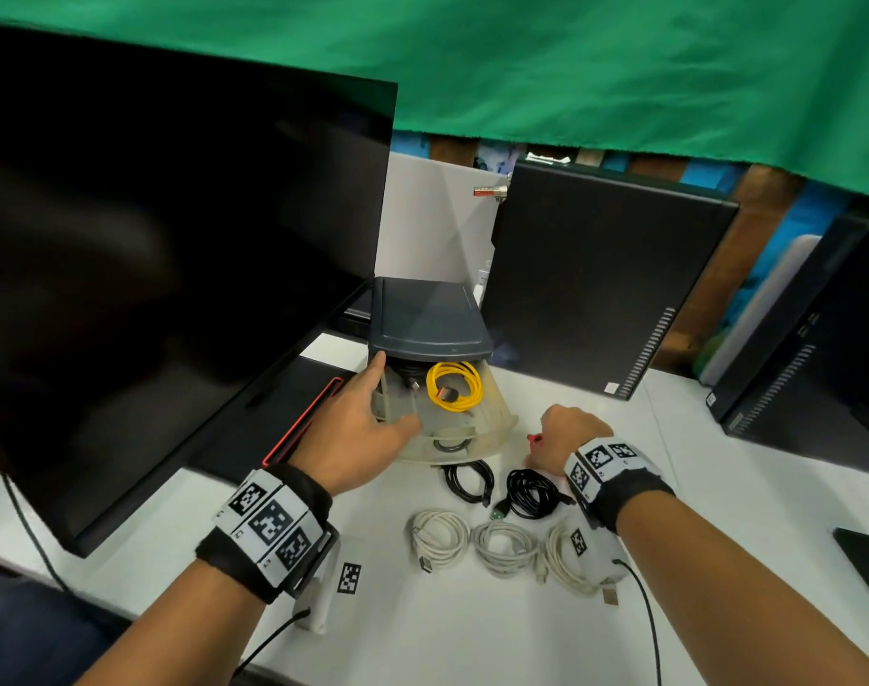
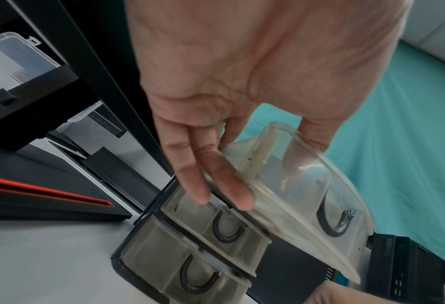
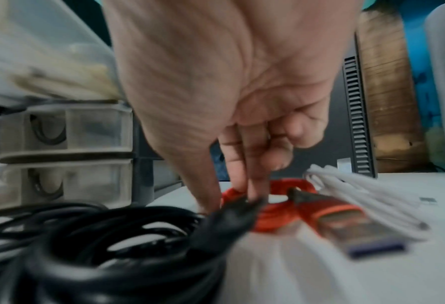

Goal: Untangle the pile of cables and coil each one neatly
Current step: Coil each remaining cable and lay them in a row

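My left hand point(image 1: 360, 428) holds the pulled-out clear drawer point(image 1: 464, 418) — fingers around its edge; my right hand point(image 1: 566, 440) pinches the red cable point(image 3: 281, 209) on the bench point(image 1: 472, 636).

Three white cable coils point(image 1: 504, 547) lie in a row on the counter point(image 1: 472, 636); two black cable coils point(image 1: 531, 492) lie behind them; one yellow cable coil point(image 1: 454, 386) sits in the drawer unit point(image 1: 430, 319); one red cable point(image 3: 281, 214) shows in the right wrist view; two hands; one monitor point(image 1: 175, 240); two computer towers point(image 1: 605, 269).
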`<act>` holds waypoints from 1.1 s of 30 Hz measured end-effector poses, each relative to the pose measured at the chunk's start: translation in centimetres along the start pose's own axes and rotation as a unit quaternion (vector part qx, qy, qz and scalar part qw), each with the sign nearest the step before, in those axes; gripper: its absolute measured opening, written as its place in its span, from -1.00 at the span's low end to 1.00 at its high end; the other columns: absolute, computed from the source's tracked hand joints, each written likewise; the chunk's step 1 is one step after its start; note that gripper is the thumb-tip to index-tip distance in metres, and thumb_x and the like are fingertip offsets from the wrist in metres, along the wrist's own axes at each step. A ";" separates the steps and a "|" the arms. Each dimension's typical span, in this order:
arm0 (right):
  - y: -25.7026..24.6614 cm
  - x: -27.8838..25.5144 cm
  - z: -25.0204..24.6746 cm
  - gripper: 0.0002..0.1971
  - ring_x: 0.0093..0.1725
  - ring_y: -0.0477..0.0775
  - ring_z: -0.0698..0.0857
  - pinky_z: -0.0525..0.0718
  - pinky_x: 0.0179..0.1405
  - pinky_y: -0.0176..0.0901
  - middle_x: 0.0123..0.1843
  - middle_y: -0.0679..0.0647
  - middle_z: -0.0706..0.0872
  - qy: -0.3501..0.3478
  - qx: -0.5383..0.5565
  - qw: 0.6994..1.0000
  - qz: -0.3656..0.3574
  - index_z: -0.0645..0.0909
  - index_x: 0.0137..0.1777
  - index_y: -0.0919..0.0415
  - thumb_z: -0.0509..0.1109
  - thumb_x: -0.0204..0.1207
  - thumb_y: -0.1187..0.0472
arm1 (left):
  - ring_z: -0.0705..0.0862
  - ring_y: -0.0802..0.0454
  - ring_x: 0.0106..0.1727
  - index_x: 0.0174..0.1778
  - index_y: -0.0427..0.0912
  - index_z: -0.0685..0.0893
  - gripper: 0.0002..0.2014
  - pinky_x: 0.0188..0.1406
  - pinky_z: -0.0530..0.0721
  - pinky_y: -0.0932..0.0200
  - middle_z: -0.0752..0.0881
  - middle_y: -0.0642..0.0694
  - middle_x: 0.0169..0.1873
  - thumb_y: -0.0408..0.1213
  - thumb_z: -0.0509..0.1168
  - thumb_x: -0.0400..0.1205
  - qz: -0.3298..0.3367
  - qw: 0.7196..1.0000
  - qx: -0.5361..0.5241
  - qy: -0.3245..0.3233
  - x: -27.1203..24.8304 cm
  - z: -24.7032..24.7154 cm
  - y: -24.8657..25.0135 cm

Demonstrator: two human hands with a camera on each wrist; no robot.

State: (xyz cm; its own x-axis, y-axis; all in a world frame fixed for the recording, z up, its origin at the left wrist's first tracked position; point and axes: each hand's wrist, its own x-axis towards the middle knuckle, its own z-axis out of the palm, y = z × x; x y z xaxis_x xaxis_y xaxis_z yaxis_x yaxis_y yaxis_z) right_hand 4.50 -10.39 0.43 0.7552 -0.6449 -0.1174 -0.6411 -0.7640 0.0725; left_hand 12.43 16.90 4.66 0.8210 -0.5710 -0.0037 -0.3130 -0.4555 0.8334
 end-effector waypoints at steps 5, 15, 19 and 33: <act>0.4 0.3 -0.3 -0.78 -0.08 0.10 0.68 0.61 -0.15 -0.13 0.01 0.04 0.74 0.025 0.072 0.997 -0.007 0.59 -0.02 0.09 0.43 0.54 -0.05 | 0.60 0.03 0.47 0.74 0.26 0.03 0.07 0.45 0.61 -0.11 0.34 0.12 0.68 0.29 0.40 0.32 0.002 1.000 -0.014 -0.007 0.2 -0.2 -0.5; 0.0 -0.3 -0.8 -0.91 -0.04 0.13 0.74 0.77 -0.01 -0.05 -0.01 0.08 0.74 -0.003 0.099 0.993 -0.056 0.56 -0.15 0.05 0.38 0.51 0.26 | 0.17 0.07 0.72 0.77 0.17 0.00 -0.07 0.41 0.26 0.29 0.23 0.03 0.72 0.07 0.45 0.59 0.007 1.000 -0.022 -0.016 0.2 -0.1 -0.4; 0.5 -1.3 -6.3 -0.86 -0.23 0.12 0.77 0.75 -0.33 -0.04 -0.21 0.09 0.79 0.045 0.261 0.961 -0.078 0.62 -0.18 0.10 0.53 0.47 0.31 | 0.50 -0.23 0.55 0.75 0.24 -0.02 0.28 0.56 0.48 0.00 0.46 -0.05 0.62 0.47 0.50 0.17 0.000 0.998 -0.034 -0.055 0.8 -0.6 -1.2; -8.7 -9.4 -10.9 -0.83 -0.47 -0.28 0.53 0.51 -0.42 -0.33 -0.37 -0.10 0.62 0.001 0.199 0.892 -0.406 0.60 -0.12 0.14 0.43 0.50 0.44 | 0.68 -0.15 0.37 0.75 0.28 -0.03 0.43 0.46 0.61 -0.09 0.48 0.20 0.55 0.44 0.63 0.02 0.036 0.996 -0.029 -0.073 1.4 -0.6 -2.2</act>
State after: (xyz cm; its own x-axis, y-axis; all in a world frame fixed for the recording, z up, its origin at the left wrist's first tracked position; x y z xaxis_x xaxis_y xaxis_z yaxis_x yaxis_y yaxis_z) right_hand 4.46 2.05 11.66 0.9925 0.1181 0.0307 0.1206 -0.9115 -0.3932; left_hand 14.59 17.50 3.16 0.7180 -0.6958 -0.0198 -0.3371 -0.3725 0.8646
